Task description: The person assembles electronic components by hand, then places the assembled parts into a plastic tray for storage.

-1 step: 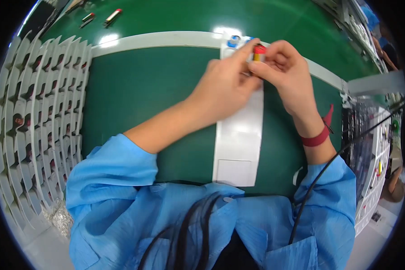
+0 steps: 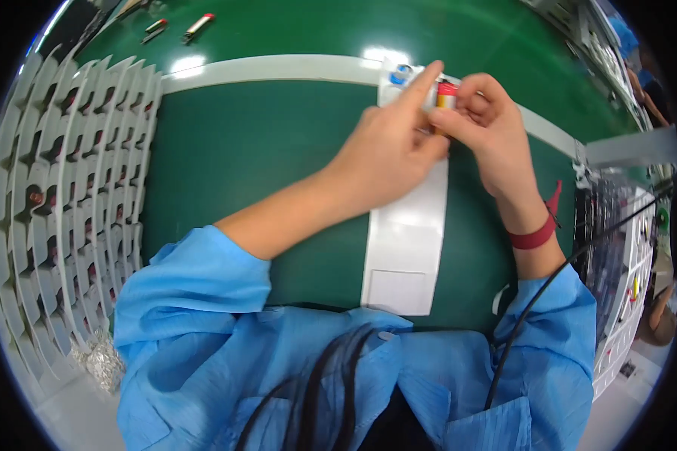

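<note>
A small cylinder (image 2: 447, 95) with a red end and a white and yellow side is between my two hands, above the far end of a white strip-shaped board. My right hand (image 2: 496, 131) pinches it, the thumb lying across its side and the other fingers curled. From the left, my left hand (image 2: 387, 154) has its thumb and a bent finger at the cylinder's lower end, while the index finger stretches up beside the red end. Motion blurs the left hand a little, and the lower end is partly hidden. Under the hands runs the white board (image 2: 406, 240), with a blue-and-white piece (image 2: 401, 74) at its far end.
Racks of white pockets (image 2: 90, 203) holding small dark and red parts stand at the left. Two more cylinders, one red-ended (image 2: 198, 28), lie on the green table at the far left. A black cable (image 2: 534, 301) crosses my right sleeve. Clear-wrapped trays (image 2: 613, 218) stand at the right.
The whole view has shifted slightly. My left index finger reaches a little farther past the red end; both hands stay at the cylinder.
</note>
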